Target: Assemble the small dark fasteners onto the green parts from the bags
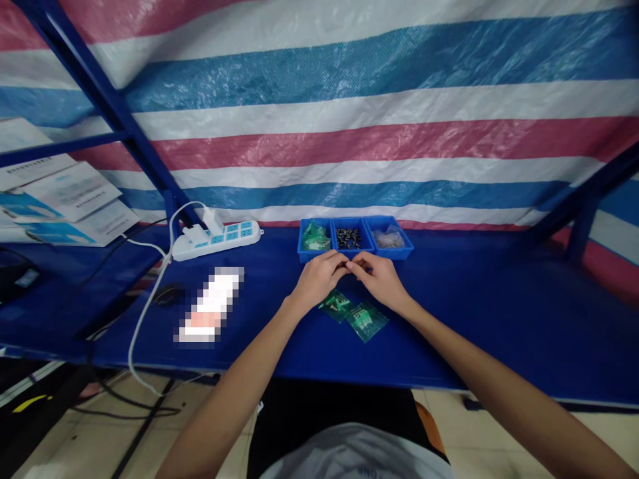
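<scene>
My left hand point(320, 276) and my right hand point(383, 279) meet fingertip to fingertip just in front of a row of blue bins point(305, 256). Both are closed in a pinch; whatever they hold is too small or hidden to name. Green packets point(315, 238) fill the left bin. Small dark and silvery parts point(348, 237) lie in the middle one, and clear plastic bags point(389, 239) in the right one. On the table below my hands are two flat green packets, one point(337, 306) near my left wrist and another point(367, 321) closer to me, with pale pieces visible inside.
A white power strip point(219, 241) with plugs stands at the back left, its white cable point(144, 313) running over the table's front edge. A blurred-out bright rectangle point(212, 306) lies left of my arms. White boxes point(74, 193) are stacked far left, beside a blue metal frame point(112, 110).
</scene>
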Demonstrator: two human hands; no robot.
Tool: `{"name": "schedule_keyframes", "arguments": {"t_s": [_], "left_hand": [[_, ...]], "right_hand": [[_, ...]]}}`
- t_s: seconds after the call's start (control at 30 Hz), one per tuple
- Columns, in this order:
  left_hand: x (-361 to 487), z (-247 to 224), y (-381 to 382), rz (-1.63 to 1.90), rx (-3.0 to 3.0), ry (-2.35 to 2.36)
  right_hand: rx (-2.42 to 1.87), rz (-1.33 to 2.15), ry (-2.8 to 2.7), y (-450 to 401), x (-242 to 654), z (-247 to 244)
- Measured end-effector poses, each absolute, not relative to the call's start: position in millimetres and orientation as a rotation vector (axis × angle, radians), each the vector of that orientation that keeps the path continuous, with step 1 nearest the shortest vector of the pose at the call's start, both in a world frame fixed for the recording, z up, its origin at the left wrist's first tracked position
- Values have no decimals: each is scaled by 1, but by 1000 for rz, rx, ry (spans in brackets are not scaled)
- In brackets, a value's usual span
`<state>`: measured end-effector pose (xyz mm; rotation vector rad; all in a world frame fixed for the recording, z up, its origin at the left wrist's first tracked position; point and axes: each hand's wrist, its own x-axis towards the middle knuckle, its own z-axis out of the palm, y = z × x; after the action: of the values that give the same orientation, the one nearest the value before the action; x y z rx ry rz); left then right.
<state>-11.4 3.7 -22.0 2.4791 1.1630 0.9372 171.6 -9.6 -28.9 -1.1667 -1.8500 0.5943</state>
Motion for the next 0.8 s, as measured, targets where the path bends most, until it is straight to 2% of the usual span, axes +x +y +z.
{"name": "schedule_keyframes", "arguments": {"t_s": [0.17,0.8], "left_hand": [[-10,-21,3,924,2483,1155],[-10,-23,-1,923,2709,1302]], "right_hand": [[-1200,587,-1903,-9,173,-27],[-1081,954,-1757,-2,176,-31]]}}
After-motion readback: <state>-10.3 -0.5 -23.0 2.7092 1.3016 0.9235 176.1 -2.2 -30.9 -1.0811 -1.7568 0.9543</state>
